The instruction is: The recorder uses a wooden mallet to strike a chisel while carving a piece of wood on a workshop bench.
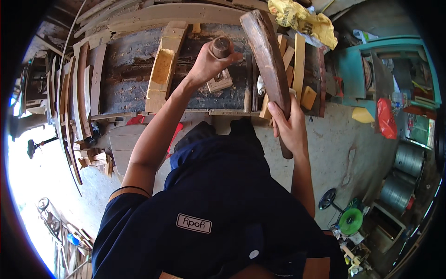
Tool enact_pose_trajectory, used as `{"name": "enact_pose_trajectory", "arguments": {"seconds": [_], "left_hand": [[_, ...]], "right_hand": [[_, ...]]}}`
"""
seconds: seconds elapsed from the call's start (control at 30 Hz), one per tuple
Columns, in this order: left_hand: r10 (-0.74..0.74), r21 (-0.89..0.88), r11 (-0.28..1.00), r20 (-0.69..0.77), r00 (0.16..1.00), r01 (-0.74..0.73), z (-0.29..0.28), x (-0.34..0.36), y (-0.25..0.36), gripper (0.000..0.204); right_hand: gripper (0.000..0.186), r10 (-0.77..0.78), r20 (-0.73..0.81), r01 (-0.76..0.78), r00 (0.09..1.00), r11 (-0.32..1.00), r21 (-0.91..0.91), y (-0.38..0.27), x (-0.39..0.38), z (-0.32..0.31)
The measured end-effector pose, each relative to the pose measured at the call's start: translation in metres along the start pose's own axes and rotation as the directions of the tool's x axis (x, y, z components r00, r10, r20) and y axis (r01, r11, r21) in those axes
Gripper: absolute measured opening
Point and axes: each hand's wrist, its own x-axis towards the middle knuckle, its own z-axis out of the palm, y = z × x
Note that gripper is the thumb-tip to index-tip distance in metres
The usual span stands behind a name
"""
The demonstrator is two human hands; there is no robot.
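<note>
My left hand [206, 64] is wrapped round an upright round wooden handle [220, 46], likely a chisel's; its lower end is hidden by the hand. Just beneath it a small pale wooden block [219, 82] lies on the dark workbench [125, 69]. In my right hand [291, 124] is a long, dark wooden mallet [265, 51], gripped near its narrow end. Its thick end tilts up and away over the bench, apart from the handle. Left of my left hand, a thick board [162, 69] with a scooped-out hollow lies across the bench.
Several wood strips [83, 88] lean at the bench's left end. More offcuts [299, 60] and a yellow sack [304, 18] crowd its right side. A teal cabinet [353, 72] stands at right, with a green fan [350, 221] on the floor nearer me.
</note>
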Motion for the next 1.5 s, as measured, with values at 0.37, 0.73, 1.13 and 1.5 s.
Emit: {"name": "enact_pose_trajectory", "arguments": {"seconds": [0.37, 0.73, 1.13, 1.5], "left_hand": [[-0.062, 0.191, 0.980, 0.085, 0.994, 0.045, 0.013, -0.005, 0.002, 0.020], [-0.015, 0.065, 0.998, 0.003, 1.000, 0.015, 0.006, -0.009, 0.011, 0.014], [-0.057, 0.201, 0.978, 0.044, 0.997, 0.047, -0.001, 0.003, 0.011, 0.023], [0.075, 0.185, 0.979, 0.051, 0.996, -0.083, 0.020, -0.004, -0.008, 0.026]], "right_hand": [[0.044, -0.370, -0.132, 0.362, 0.920, 0.929, -0.077, -0.046, 0.005, 0.009], [0.050, -0.165, 0.029, 0.167, 0.986, 0.962, -0.215, -0.007, 0.009, 0.012], [0.036, -0.001, 0.030, -0.001, 1.000, 0.998, 0.070, -0.003, 0.001, 0.001], [0.046, -0.451, -0.118, 0.443, 0.885, 0.892, -0.086, -0.038, 0.014, 0.008]]}}
